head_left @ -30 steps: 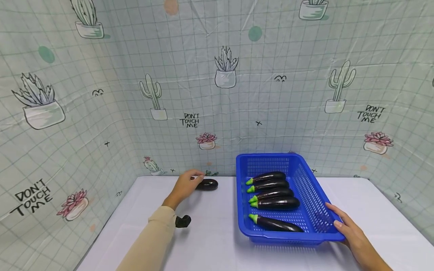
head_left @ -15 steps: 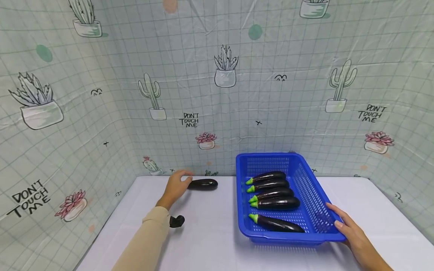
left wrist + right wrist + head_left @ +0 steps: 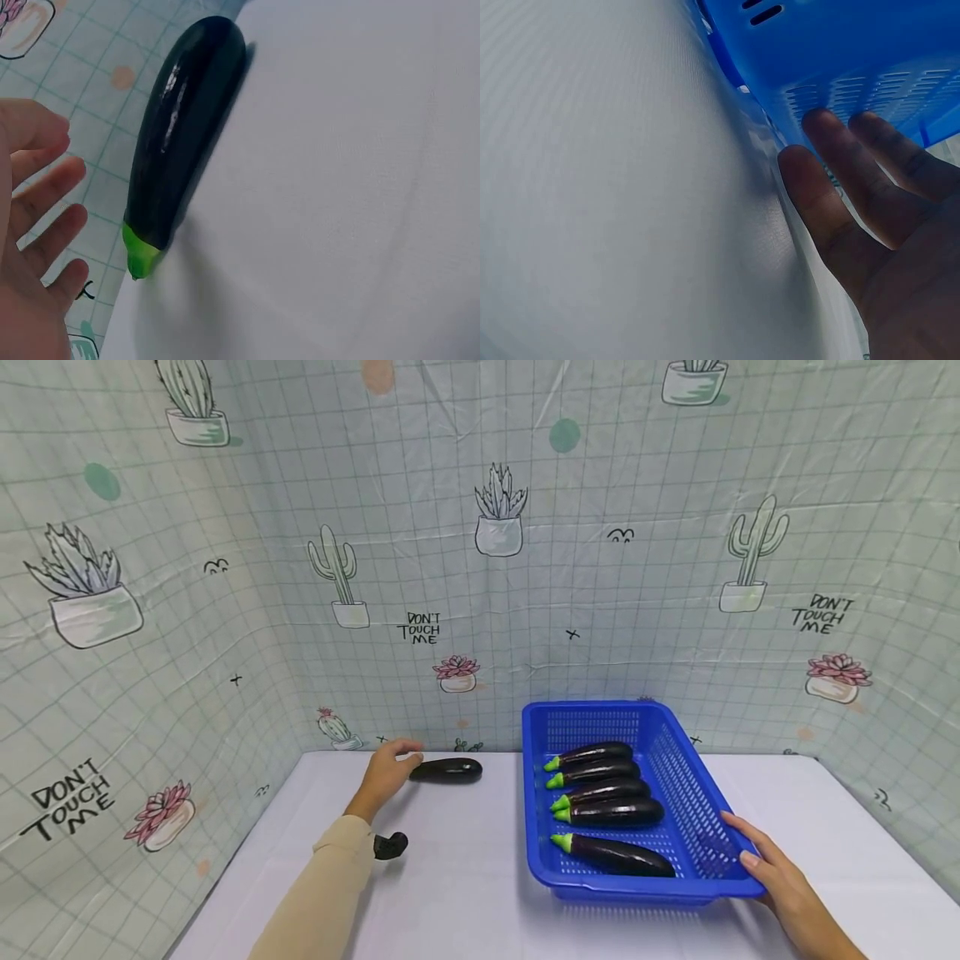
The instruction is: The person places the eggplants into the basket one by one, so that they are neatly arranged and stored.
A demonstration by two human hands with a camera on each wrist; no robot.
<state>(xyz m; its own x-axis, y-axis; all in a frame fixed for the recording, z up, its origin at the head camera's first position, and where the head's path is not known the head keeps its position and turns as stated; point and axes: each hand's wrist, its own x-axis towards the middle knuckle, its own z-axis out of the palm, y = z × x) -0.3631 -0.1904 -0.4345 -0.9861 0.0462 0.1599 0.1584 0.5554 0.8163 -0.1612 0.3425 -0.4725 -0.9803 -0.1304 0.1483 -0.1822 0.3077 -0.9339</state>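
A single dark purple eggplant (image 3: 448, 770) lies on the white table near its back edge; the left wrist view shows its green stem end (image 3: 140, 251). Beside that end is my left hand (image 3: 387, 774), its fingers spread and loosely bent. A gap separates them from the eggplant in the left wrist view (image 3: 45, 217). My right hand (image 3: 776, 868) grips the right front corner of the blue plastic basket (image 3: 660, 883), thumb on the rim. From the right wrist, its fingers (image 3: 832, 195) touch the basket's outer wall (image 3: 840, 45). Several eggplants (image 3: 611, 811) lie inside, stems to the left.
A printed cloth (image 3: 495, 610) hangs as a wall behind and at both sides of the table (image 3: 465, 877). A small black device (image 3: 390, 846) sits at the left wrist, by the sleeve (image 3: 322, 877).
My left hand has drawn off the lone eggplant to the left, uncovering more of it. That eggplant stays in place. The right hand and the basket have not moved.
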